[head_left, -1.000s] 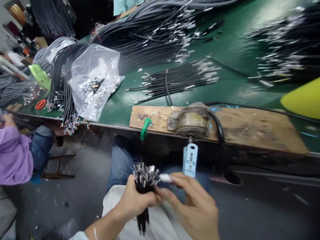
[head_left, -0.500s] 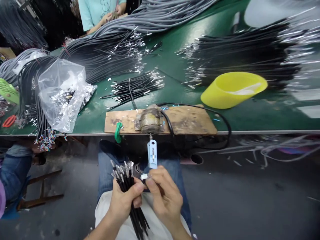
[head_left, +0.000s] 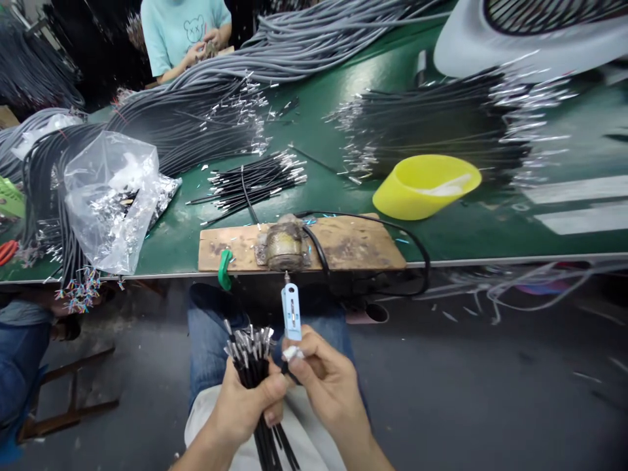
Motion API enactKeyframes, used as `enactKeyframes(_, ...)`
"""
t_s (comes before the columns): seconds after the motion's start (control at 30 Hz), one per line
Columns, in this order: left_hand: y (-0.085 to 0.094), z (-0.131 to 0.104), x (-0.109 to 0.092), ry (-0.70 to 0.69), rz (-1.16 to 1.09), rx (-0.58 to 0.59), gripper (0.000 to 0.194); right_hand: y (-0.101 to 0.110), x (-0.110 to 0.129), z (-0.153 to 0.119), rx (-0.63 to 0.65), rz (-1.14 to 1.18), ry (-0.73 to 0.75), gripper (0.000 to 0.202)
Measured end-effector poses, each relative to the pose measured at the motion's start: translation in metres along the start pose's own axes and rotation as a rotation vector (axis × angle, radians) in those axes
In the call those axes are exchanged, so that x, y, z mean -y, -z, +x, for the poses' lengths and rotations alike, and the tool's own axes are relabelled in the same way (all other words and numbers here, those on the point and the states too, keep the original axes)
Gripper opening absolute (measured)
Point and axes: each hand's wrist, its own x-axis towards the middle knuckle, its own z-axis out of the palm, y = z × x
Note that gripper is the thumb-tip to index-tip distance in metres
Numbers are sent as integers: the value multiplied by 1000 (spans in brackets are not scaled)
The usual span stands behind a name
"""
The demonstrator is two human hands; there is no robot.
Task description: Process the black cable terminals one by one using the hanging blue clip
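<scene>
My left hand [head_left: 240, 405] is closed around a bundle of thin black cables [head_left: 251, 360] whose silvery ends fan out at the top. My right hand [head_left: 331, 386] pinches a small piece of silvery foil [head_left: 293, 353] at the tip of one black cable, right beside the left thumb. Just above the right fingertips, a light blue plastic blade-like attachment [head_left: 292, 317] hangs from the shaft of a small worn motor [head_left: 284, 245]. The motor is fixed to a wooden board [head_left: 356, 245] at the bench edge. The right fingers partly hide the cable tip.
On the green bench [head_left: 181, 216] lie a small cable pile [head_left: 255, 180], a large black cable stack [head_left: 432, 124], a yellow cup [head_left: 409, 196] and a plastic bag [head_left: 112, 203]. A green clamp handle [head_left: 224, 269] sticks out over the edge. A co-worker [head_left: 181, 33] sits opposite.
The view has shifted, so the bench appears farther left and lower. My hands sit slightly farther right relative to the motor, with the foil tip now just below the blue attachment.
</scene>
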Motion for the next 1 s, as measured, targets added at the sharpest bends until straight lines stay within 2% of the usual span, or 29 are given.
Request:
enactKeyframes(0.1,-2,1,0,-59,40,-56,41,-1,-2,-3,-143,-307,257,15)
enactKeyframes(0.17,-3,1,-4,-88,79,-69,39,1,-4,-3,-125,-347,287,16)
enactKeyframes(0.23,-3,1,-11,-113,130,-40,39,5,-5,-2,3,-98,100,12)
enactKeyframes(0.33,-4,3,-28,-161,220,39,37,8,-9,4,199,447,-377,32)
enactKeyframes(0.4,-6,5,-38,-200,276,66,32,10,-13,10,237,593,-623,40)
enactKeyframes(0.47,-6,5,-42,-238,325,51,28,12,-15,20,214,574,-732,42)
enactKeyframes(0.6,-3,1,-42,-297,411,-38,21,14,-7,46,82,482,-728,41)
enactKeyframes(0.73,-1,-3,-44,-351,472,-103,18,6,8,67,32,389,-674,51)
enactKeyframes(0.9,-7,2,-46,-352,457,-161,17,-8,13,71,-70,438,-697,51)
enactKeyframes(1.0,-10,5,-42,-297,422,-177,18,-10,10,69,-99,414,-628,49)
